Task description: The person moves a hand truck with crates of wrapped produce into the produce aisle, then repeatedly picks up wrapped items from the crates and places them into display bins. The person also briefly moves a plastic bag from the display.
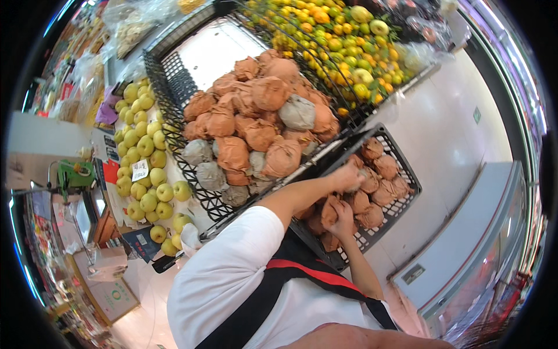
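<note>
Before me is a black plastic crate (pixel 415 190) holding several round fruits wrapped in orange-brown paper (pixel 384 193). My right hand (pixel 343 220) grips one crumpled paper-wrapped fruit (pixel 332 210) at the crate's near side. Just above it, my left hand (pixel 348 175) is curled over the crate's contents. A small greyish patch shows under its fingers; whether it holds this is hidden. Beyond the crate, a display bin with black mesh sides (pixel 171 138) bears a heap of the same wrapped fruit (pixel 270 93), mostly orange-brown. A few are in grey paper (pixel 297 112).
Yellow-green apples or pears (pixel 146 146) lie left of the bin, with a handwritten card (pixel 140 170) on them. Small green and orange citrus (pixel 344 48) fills the section at the upper right. A white chest cabinet (pixel 457 235) stands at right on the tiled floor (pixel 453 131).
</note>
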{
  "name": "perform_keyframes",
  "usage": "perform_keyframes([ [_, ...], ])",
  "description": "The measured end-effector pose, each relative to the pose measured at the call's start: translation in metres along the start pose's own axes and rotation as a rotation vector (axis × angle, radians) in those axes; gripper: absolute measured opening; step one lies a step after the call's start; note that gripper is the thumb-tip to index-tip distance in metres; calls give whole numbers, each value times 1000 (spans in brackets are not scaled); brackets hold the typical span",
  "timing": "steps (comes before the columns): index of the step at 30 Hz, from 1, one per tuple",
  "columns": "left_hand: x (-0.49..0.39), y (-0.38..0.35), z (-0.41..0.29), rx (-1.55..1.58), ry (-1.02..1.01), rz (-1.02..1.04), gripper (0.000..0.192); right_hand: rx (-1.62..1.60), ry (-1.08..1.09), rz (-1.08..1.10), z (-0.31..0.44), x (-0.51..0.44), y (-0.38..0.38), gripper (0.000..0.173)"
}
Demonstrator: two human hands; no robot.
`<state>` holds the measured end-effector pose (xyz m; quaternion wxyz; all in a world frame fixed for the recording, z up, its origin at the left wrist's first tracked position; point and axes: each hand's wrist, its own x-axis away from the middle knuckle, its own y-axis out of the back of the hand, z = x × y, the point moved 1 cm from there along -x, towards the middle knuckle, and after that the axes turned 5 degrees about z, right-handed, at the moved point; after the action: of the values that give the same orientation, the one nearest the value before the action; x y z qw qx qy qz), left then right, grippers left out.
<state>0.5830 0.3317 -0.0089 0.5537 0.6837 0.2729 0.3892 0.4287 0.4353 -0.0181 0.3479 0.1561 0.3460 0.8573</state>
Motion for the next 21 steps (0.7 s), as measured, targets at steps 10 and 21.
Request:
perform_keyframes([
  [10,317,159,115,845,607,-646,86,-191,551,5,206,-117,73,69],
  [21,498,92,225,794,912,-361,96,6,590,81,346,-219,-105,74],
])
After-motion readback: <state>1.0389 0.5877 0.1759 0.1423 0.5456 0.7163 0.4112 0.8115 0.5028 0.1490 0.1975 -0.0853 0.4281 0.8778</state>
